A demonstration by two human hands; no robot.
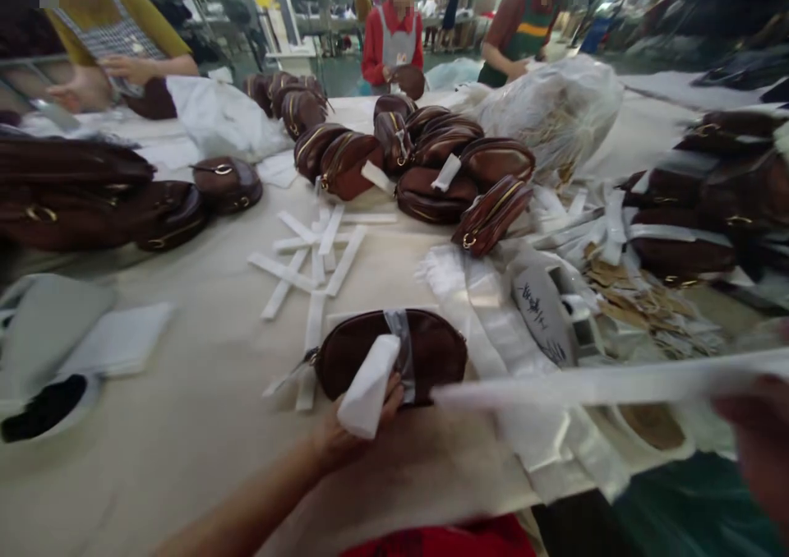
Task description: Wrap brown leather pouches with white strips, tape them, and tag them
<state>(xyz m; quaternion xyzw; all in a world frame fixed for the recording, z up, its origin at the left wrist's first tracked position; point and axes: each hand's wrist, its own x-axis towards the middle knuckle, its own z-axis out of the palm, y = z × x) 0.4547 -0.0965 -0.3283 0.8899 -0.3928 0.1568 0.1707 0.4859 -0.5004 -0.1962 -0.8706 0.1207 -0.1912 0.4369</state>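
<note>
The dark brown bag (436, 347) lies on the worktop (203, 352), a grey band (405, 356) running over its middle. At the bag's near side is the left hand (363, 417), its fingers bent inward beside a white wrap (373, 380); whether they grip that wrap or only press the bag, I cannot tell. Well to the right of the bag, the right hand (755, 438) is blurred, its fingers seemingly closed on a long white strip (585, 384) that reaches back toward the bag.

I judge the bag to be partly covered: the band is across it, while the long strip is not around it. Loose white strips (348, 261) lie beyond the bag and to its left. Farther beyond it sits a bag group (425, 191), where two white pieces show (the others seem bare from here).

The best open room is the bare surface left of the bag. To its right, clear plastic (486, 310) and scraps crowd the worktop, so a strip could snag there. The near edge runs on the person's side of the bag, with some bare surface between.
</note>
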